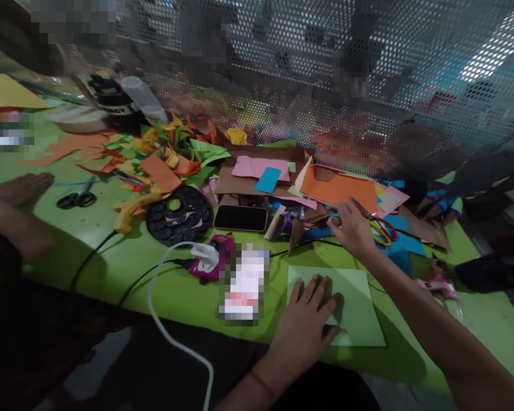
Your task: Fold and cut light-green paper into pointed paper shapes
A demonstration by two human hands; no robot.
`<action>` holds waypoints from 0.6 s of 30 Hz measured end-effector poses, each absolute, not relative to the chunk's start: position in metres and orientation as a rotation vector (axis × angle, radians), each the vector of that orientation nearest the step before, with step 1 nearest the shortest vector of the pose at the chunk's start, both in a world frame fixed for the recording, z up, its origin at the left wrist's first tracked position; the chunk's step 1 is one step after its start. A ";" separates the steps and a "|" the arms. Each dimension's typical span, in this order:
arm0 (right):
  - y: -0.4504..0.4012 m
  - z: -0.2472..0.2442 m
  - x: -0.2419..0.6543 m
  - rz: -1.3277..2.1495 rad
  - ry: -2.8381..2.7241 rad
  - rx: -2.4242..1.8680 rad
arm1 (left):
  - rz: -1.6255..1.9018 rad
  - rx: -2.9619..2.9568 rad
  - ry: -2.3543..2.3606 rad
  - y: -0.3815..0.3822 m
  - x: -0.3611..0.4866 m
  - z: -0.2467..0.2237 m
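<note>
My left hand lies flat with fingers spread on a pale green sheet of paper, pressing it to the table. My right hand is over the paper and cardboard scraps behind that sheet. Its thumb and finger come together at a small bluish bit, too unclear to name. Just right of this hand lie scissors with red and yellow handles, partly hidden by it. An orange paper is just beyond, and blue paper pieces are to the right.
A phone, a black round palette, a yellow glue gun and a purple power strip with cables lie left. Paper scraps heap behind. Another person's hand rests far left. A pink glue gun lies right.
</note>
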State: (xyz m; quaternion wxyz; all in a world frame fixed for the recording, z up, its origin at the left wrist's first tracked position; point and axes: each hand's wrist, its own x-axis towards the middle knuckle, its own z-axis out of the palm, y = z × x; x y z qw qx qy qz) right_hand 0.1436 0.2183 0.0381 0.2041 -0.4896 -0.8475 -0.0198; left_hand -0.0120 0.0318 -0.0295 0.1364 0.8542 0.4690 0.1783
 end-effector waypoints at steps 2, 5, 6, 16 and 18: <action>0.210 0.032 0.149 0.004 -2.549 -1.281 | 0.519 2.476 1.352 0.032 -0.012 -0.030; 0.210 0.020 0.150 -0.005 -2.747 -1.174 | 0.523 2.478 1.354 0.033 -0.011 -0.030; 0.213 0.017 0.148 -0.025 -2.773 -1.181 | 0.523 2.478 1.354 0.033 -0.010 -0.031; 0.206 0.057 0.141 -0.334 -2.740 -1.304 | 0.464 2.484 1.346 0.041 -0.008 -0.030; 0.199 0.067 0.155 -0.374 -2.647 -1.388 | 0.431 2.494 1.346 0.044 -0.008 -0.028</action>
